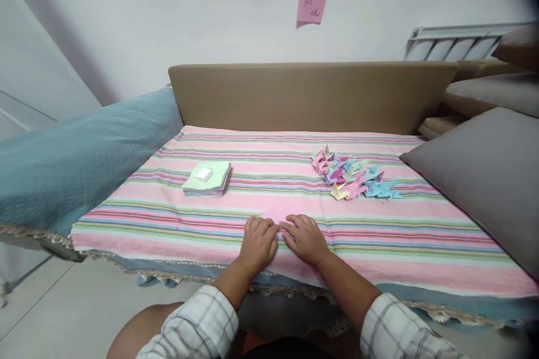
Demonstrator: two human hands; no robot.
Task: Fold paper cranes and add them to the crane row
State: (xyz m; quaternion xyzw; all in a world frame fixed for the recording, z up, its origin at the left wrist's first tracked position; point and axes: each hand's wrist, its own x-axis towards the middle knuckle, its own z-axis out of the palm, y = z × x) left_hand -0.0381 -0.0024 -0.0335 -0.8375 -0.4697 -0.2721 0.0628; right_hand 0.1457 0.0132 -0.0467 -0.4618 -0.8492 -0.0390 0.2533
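Looking at 2 bare hands low in the middle of the frame, left (257,244) and right (306,239), with half-curled, loosely open fingers and thumbs nearly meeting. Down on a pink sheet of paper (275,212), around the lower centre; can't tell pinching from plain pressing under those fingers. Probably next to no weight, thin, a bit springy, easy to crease or tear, maybe prone to sliding on cloth. Best held flat with fingertips near the edges, no hard squeezing in the middle. Just below, checked sleeves (202,320) in light, soft-looking fabric.

Under all that, a striped cloth (269,151), woven-looking, mostly pink with green, yellow and blue bands, slightly rumpled. Left of centre, a squared-off paper stack (217,174), pale green on top, with a small white block (204,174) on it. Right of centre, a heap of pointy folded paper pieces (356,176) in pastels, crisp and crushable.

Further out, a smooth brown backrest (311,98), a plump grey cushion (484,174) at right, quilted-looking teal fabric (88,151) at left, plus a pink note (312,3) up top, marked 301
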